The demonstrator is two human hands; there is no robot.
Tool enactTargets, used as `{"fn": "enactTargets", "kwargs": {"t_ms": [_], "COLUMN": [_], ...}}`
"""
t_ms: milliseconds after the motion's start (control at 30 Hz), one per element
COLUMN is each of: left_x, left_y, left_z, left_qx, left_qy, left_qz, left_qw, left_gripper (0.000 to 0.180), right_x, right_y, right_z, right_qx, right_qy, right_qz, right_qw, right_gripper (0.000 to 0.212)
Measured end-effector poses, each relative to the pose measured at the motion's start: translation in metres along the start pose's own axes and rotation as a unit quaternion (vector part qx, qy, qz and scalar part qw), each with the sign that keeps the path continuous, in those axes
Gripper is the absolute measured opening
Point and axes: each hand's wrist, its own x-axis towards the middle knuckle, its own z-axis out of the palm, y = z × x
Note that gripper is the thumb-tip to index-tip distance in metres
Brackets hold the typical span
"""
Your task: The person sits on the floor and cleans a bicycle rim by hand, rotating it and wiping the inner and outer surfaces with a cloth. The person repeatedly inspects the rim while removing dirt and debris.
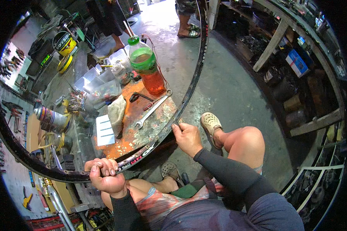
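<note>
Rim, head view: a big black metal rim drilled with small holes (143,151) loops across the view, its near edge toward six o'clock.
Left hand: the bare left hand (107,178) at the rim's six o'clock, fingers curled around it.
Right hand: the bare right hand (188,139) toward five, thumb against the rim; I can't tell whether its fingers grip beneath.
Bench: on flaking orange top, a silver metal wrench (154,110) and a green-capped plastic bottle of orange-red liquid (146,66).
Risk: if the right thumb slipped, the rim could swing and topple the bottle.
</note>
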Motion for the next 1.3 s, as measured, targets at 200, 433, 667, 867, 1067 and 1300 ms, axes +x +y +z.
{"fn": "enactTargets", "kwargs": {"t_ms": [200, 433, 667, 867, 1067, 1300], "left_x": [0.006, 0.005, 0.003, 0.002, 0.003, 0.002], "left_y": [0.007, 0.004, 0.007, 0.006, 0.005, 0.004], "left_z": [-0.002, -0.004, 0.006, 0.007, 0.002, 0.001], "left_qx": [-0.010, -0.016, 0.006, 0.009, -0.006, -0.010], "left_qy": [0.017, 0.038, 0.000, 0.013, 0.011, 0.017], "left_qz": [-0.015, -0.026, 0.002, 0.001, -0.012, -0.015], "left_qw": [1.000, 0.999, 1.000, 1.000, 1.000, 1.000], "left_gripper": [0.019, 0.019, 0.020, 0.019, 0.018, 0.017], "right_x": [-0.020, -0.029, -0.027, -0.015, 0.008, -0.005], "right_y": [0.000, -0.011, -0.017, -0.006, -0.011, -0.008], "right_z": [0.010, 0.018, 0.014, 0.019, 0.004, 0.012], "right_qx": [-0.047, -0.074, -0.084, -0.048, -0.041, -0.071], "right_qy": [-0.051, -0.083, -0.076, -0.037, -0.013, -0.022], "right_qz": [-0.049, -0.043, -0.019, -0.025, 0.007, -0.049], "right_qw": [0.996, 0.993, 0.993, 0.998, 0.999, 0.996], "right_gripper": [0.046, 0.048, 0.047, 0.047, 0.046, 0.045]}}
